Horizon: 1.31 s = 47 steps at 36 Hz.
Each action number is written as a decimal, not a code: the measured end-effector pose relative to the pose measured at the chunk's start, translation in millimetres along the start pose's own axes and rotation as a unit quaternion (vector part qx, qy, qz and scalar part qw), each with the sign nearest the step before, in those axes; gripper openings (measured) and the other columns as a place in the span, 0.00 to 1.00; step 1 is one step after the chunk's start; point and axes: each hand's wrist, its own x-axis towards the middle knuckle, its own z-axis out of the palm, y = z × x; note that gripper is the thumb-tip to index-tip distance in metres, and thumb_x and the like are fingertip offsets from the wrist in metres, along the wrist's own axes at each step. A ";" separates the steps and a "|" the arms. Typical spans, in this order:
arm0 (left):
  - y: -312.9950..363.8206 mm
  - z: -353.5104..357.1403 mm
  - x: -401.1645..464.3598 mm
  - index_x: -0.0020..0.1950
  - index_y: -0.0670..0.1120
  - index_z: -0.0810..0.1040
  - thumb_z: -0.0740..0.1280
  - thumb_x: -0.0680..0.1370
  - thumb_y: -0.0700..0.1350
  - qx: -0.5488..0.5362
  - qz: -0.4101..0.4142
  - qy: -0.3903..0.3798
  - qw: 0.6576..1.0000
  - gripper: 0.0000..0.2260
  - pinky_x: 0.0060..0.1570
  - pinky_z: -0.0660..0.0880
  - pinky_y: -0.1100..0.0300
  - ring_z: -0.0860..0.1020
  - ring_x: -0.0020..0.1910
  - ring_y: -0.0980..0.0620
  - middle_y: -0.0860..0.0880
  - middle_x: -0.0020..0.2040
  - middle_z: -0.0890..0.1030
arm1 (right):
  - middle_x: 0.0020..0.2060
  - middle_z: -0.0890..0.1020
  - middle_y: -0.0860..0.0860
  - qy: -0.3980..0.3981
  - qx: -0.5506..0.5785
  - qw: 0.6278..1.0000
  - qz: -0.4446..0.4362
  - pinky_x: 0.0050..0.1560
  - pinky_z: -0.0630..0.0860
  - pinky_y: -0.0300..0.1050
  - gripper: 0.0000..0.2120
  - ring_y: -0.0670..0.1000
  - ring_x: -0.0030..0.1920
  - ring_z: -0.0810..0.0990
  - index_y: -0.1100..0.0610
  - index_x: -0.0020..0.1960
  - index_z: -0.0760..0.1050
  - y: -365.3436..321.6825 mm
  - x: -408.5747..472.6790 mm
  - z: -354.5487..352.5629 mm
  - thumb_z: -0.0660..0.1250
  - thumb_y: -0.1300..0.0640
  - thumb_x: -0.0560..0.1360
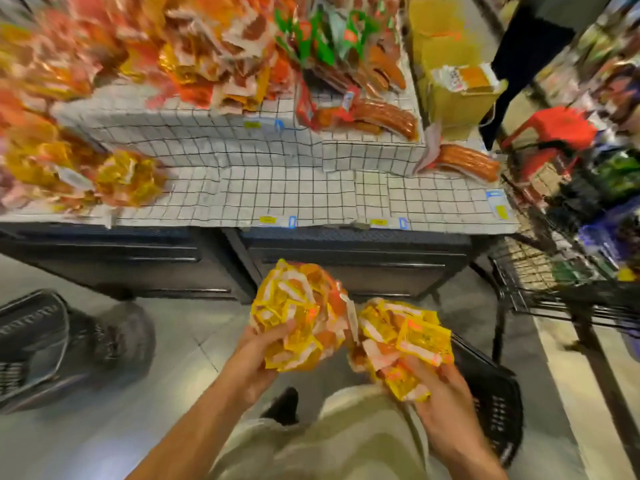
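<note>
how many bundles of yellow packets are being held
2: the left bundle in the left hand, the right bundle in the right hand; similar ones lie on the counter.

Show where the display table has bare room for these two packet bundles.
The lower tier of the gridded cloth lies bare between the yellow packet pile at left and the sausage pack at right. The upper tier is heaped at the back with packets and sausages.

Both held snack bags (298, 317) — yellow, orange and white — face a white shelf liner (277, 188) gridded black.
</note>
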 end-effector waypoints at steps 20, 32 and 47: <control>95.4 -268.5 -98.6 0.66 0.45 0.78 0.69 0.75 0.37 -0.156 0.162 0.183 0.957 0.19 0.45 0.82 0.52 0.84 0.52 0.43 0.42 0.57 0.84 | 0.61 0.84 0.59 -0.213 -0.132 0.967 0.037 0.53 0.84 0.51 0.19 0.59 0.61 0.83 0.58 0.68 0.78 88.3 -16.3 286.3 0.66 0.69 0.78; 144.9 -305.8 -79.6 0.47 0.56 0.87 0.71 0.71 0.40 -0.205 0.177 0.284 0.920 0.12 0.42 0.84 0.51 0.86 0.50 0.44 0.44 0.53 0.86 | 0.59 0.85 0.58 -0.248 -0.168 0.952 0.066 0.43 0.83 0.46 0.19 0.57 0.56 0.85 0.57 0.68 0.76 85.4 29.6 410.4 0.66 0.65 0.78; 311.1 -317.8 53.2 0.59 0.47 0.81 0.71 0.73 0.35 -0.126 0.172 0.289 0.933 0.16 0.53 0.82 0.46 0.84 0.55 0.40 0.40 0.57 0.84 | 0.54 0.87 0.54 -0.209 -0.141 0.966 0.060 0.37 0.83 0.46 0.15 0.54 0.52 0.87 0.53 0.61 0.79 33.6 128.8 536.6 0.70 0.64 0.75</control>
